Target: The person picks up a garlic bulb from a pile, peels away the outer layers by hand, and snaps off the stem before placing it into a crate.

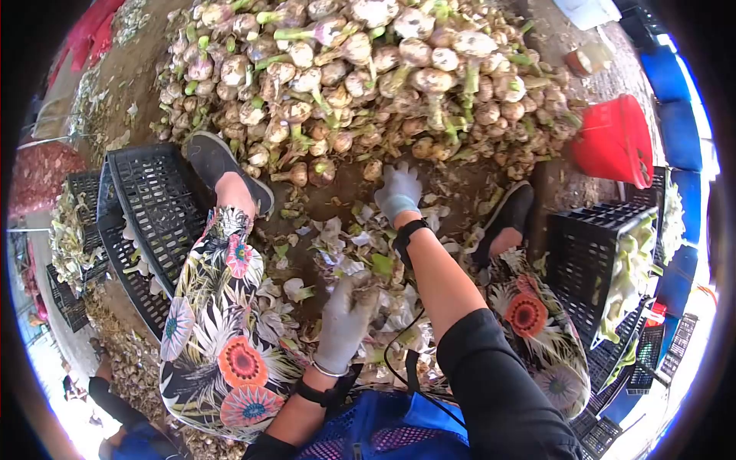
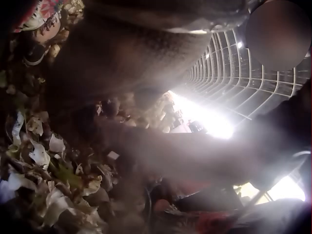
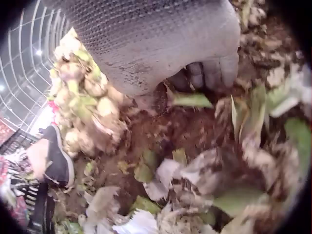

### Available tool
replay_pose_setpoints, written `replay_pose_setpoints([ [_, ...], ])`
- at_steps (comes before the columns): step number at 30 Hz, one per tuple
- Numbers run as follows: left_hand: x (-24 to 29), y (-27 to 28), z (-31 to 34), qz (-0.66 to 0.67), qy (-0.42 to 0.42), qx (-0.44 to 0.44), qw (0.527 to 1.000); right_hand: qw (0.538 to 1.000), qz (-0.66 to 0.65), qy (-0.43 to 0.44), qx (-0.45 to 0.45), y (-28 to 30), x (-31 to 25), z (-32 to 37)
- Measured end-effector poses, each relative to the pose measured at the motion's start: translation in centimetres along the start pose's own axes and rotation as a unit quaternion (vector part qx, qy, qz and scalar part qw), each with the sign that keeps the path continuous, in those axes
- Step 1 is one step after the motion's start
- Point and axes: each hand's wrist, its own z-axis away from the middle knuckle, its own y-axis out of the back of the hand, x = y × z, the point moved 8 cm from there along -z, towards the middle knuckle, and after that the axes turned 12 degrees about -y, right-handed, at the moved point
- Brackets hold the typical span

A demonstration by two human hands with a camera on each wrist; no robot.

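Lying under the right hand, partly hidden by its glove, is a garlic bulb, green stem pointing toward the fingers. Bulb is on the dirt, at the near edge of the pile. Right fingers point down beside it; cannot tell if they grasp it or only touch. Left hand, also gloved, is nearer the body, over the skins, well apart from that bulb; wrist view dark and blurred, cannot tell whether it is clenched or grasping anything.

Skins and leaf scraps litter the ground between the two dark shoes. Floral trousers on both sides of the hands. Black crates stand by the left leg; another crate, pale leaves at its side, by the right. Red bucket, tilted, right of pile. Another person at lower left, partly in view.
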Motion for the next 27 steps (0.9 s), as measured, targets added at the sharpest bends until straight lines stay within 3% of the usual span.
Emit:
replay_pose_setpoints([
  [3,0.3,-0.2,-0.5,0.027,-0.017,0.002,0.999,0.999,0.01,0.01,-0.047,-0.9,1.0,-0.4],
  [5,-0.1,0.3,-0.6,0.072,0.012,0.025,0.997,0.973,-0.128,0.191,0.015,1.0,0.6,2.8],
  [6,-0.4,0.8,-0.6,0.046,-0.014,0.041,0.998,0.971,-0.116,0.202,-0.049,3.5,0.1,5.6],
  [7,-0.4,1.2,-0.9,0.049,-0.016,0.042,0.998,0.952,-0.123,0.279,-0.029,5.4,-0.1,8.3],
  [9,3.4,2.2,-1.8,-0.102,-0.202,0.06,0.972,0.916,-0.109,0.386,-0.005,9.1,-0.7,14.1],
  [11,5.0,2.2,-0.9,-0.105,-0.24,0.059,0.963,0.895,-0.127,0.428,-0.016,12.3,-0.9,18.4],
  [12,4.1,1.8,-0.6,-0.013,-0.185,0.036,0.982,0.894,-0.125,0.43,-0.01,12.6,-0.5,19.8],
  [13,3.4,1.2,-0.2,0.078,-0.129,0.011,0.988,0.887,-0.364,0.268,-0.097,13.0,1.5,18.9],
  [14,3.7,1.1,0.4,0.083,-0.121,0.023,0.989,0.797,-0.571,0.085,-0.177,11.8,3.8,18.5],
  [15,4.4,1.2,0.8,0.084,-0.129,0.023,0.988,0.797,-0.572,0.093,-0.172,11.8,4.2,19.2],
  [17,7.0,1.5,1.9,-0.02,-0.245,0.031,0.969,0.772,-0.624,0.032,-0.117,11.5,6.6,20.1],
  [18,7.3,1.4,2.3,-0.021,-0.251,0.03,0.967,0.805,-0.58,0.029,-0.124,11.6,6.2,21.3],
  [19,7.8,1.2,2.7,-0.078,-0.278,0.02,0.957,0.752,-0.636,0.058,-0.164,11.2,5.6,22.2],
  [21,8.1,0.8,3.6,-0.135,-0.308,0.013,0.942,0.852,-0.503,0.076,-0.125,12.1,5.2,23.5],
  [22,7.9,0.8,3.8,-0.085,-0.304,0.015,0.949,0.851,-0.505,0.081,-0.122,12.4,5.3,24.0],
  [24,8.4,1.2,4.3,-0.036,-0.304,0.017,0.952,0.733,-0.641,0.019,-0.228,11.7,5.6,24.7],
  [25,9.2,1.5,4.6,-0.033,-0.308,0.015,0.951,0.732,-0.642,0.022,-0.226,12.5,5.9,25.1],
  [27,10.4,1.9,5.0,-0.025,-0.315,0.009,0.949,0.779,-0.594,0.068,-0.188,14.7,6.3,26.2],
])
